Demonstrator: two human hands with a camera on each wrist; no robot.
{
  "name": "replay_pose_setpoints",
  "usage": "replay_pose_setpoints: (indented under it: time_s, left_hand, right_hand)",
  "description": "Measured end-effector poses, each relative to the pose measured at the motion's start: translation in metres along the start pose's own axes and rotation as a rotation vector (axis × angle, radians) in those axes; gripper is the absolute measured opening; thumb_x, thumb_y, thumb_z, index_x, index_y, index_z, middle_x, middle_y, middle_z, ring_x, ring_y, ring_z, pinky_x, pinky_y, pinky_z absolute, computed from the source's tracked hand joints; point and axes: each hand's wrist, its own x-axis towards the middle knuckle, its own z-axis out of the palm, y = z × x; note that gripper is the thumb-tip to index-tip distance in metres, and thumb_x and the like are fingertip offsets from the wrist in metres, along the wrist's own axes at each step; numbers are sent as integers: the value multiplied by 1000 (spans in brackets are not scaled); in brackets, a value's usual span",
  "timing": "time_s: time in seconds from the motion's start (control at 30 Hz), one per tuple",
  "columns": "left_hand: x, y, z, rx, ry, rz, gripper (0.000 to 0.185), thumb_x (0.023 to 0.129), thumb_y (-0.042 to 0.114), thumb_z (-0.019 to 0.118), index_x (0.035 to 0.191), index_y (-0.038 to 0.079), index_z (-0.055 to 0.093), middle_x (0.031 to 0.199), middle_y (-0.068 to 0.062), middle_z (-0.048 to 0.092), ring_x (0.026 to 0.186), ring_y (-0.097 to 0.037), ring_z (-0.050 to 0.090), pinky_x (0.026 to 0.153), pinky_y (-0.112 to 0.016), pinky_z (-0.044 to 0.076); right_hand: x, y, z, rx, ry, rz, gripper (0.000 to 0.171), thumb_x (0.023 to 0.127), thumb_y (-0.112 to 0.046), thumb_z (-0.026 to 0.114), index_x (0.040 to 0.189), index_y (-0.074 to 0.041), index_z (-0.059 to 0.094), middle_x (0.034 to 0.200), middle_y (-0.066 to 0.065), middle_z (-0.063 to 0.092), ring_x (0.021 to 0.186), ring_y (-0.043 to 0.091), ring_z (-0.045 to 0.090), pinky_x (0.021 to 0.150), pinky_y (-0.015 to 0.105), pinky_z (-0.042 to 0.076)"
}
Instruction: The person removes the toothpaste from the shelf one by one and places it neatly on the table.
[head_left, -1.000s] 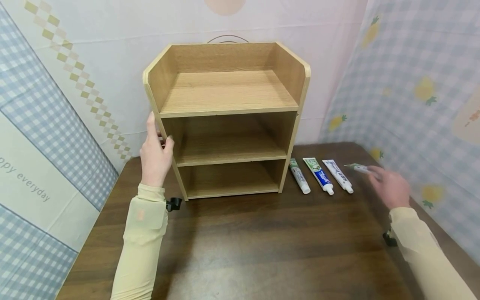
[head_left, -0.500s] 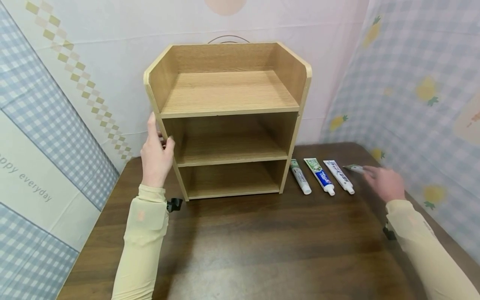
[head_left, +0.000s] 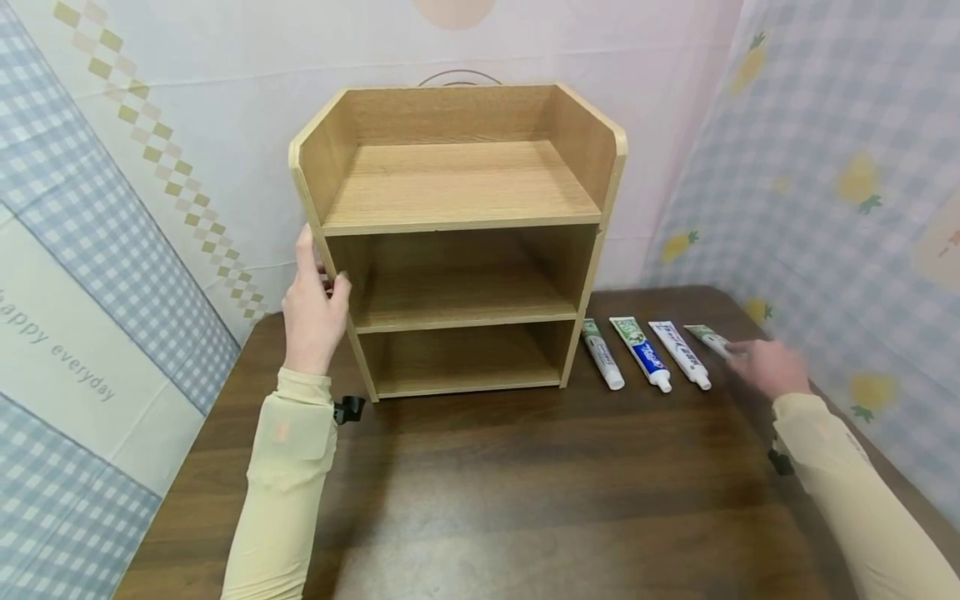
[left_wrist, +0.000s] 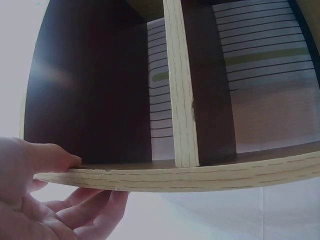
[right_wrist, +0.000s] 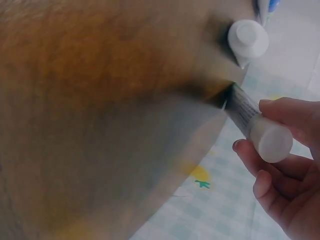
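Observation:
A wooden shelf (head_left: 457, 223) with two open compartments and a walled top stands on the table. My left hand (head_left: 315, 321) grips its left side panel, thumb inside and fingers outside, as the left wrist view shows. Far right, my right hand (head_left: 771, 368) pinches a green-and-white toothpaste tube (head_left: 707, 340) near its white cap (right_wrist: 272, 142). The tube's flat end points away, close to the tabletop. Left of it lie a white toothpaste tube (head_left: 680, 353), a green-and-blue one (head_left: 642, 353) and a green-and-grey one (head_left: 603, 357), their caps toward me.
The dark wooden table (head_left: 525, 483) extends in front of the shelf. A white cloth (head_left: 675, 50) hangs behind, and a checked cloth with pineapples (head_left: 817, 125) borders the right edge. Another checked cloth (head_left: 97, 217) hangs on the left.
My right hand has moved a little left and lowered the toothpaste tube beside the white one; more of the tube shows now. My left hand stays on the shelf panel.

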Motion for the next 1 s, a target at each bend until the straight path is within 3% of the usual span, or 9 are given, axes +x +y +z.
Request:
replay_pose_setpoints:
  time_s: [0.2, 0.4, 0.53, 0.77, 1.0]
  left_hand:
    - [1, 1, 0, -4, -13, 12, 67, 92, 9, 49, 151, 27, 22, 100, -25, 62, 91, -41, 63, 78, -57, 48]
    - [0, 1, 0, 1, -19, 2, 67, 92, 9, 49, 152, 27, 22, 100, -25, 62, 92, -41, 63, 77, -56, 47]
    - [-2, 1, -1, 5, -24, 1, 68, 92, 8, 48, 152, 25, 21, 101, -25, 62, 92, -41, 63, 77, -56, 47]
    - [-2, 0, -1, 12, -23, -4, 68, 93, 10, 50, 152, 27, 21, 102, -25, 62, 92, -42, 63, 78, -57, 47]
    - [-2, -1, -1, 21, -12, 7, 66, 93, 12, 50, 151, 28, 23, 101, -24, 63, 91, -42, 64, 75, -58, 47]
  right_hand:
    - [3, 6, 3, 17, -58, 7, 37, 90, -17, 59, 118, 7, 64, 104, 33, 65, 59, 33, 62, 50, 46, 47]
    - [7, 9, 7, 30, -64, 19, 38, 89, -18, 61, 119, 5, 64, 115, 35, 61, 80, 50, 64, 58, 54, 50]
    - [8, 9, 12, 52, -105, 34, 41, 88, -18, 62, 121, 5, 62, 113, 35, 62, 86, 51, 64, 60, 53, 51]
    - [9, 7, 17, 71, -160, 55, 42, 88, -16, 61, 123, 6, 60, 99, 31, 68, 78, 40, 67, 55, 45, 49]
    - [6, 12, 23, 36, -125, 82, 43, 90, -19, 55, 126, 5, 57, 114, 38, 59, 87, 52, 62, 62, 55, 50]
